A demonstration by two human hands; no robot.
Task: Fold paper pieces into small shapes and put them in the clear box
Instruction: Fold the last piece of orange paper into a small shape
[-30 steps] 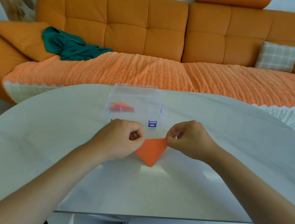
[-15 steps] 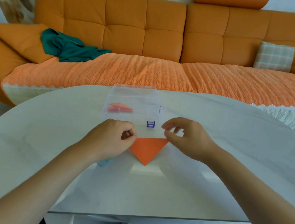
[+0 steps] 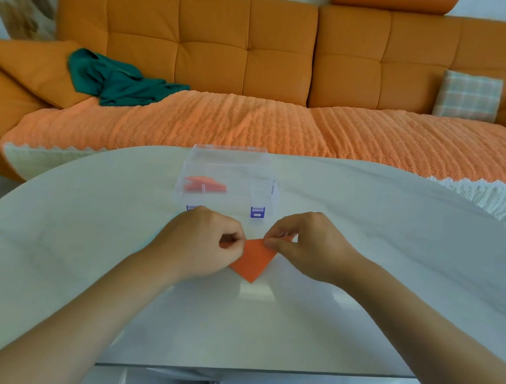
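An orange paper triangle (image 3: 252,260) lies on the white table, its tip pointing toward me. My left hand (image 3: 201,242) pinches its left corner between thumb and curled fingers. My right hand (image 3: 308,245) pinches the right corner and has it folded in toward the middle. Just behind my hands stands the clear box (image 3: 232,171) with blue latches. A folded orange shape (image 3: 205,184) lies inside the box on its left side.
The oval white table (image 3: 359,293) stretches wide on both sides of my hands. Beyond it stands an orange sofa (image 3: 256,69) with a green cloth (image 3: 117,82) at the left and a plaid cushion (image 3: 468,96) at the right.
My right hand let go of the paper's right corner half a second ago, then took it again and brought it in toward the centre. My left hand kept its pinch.
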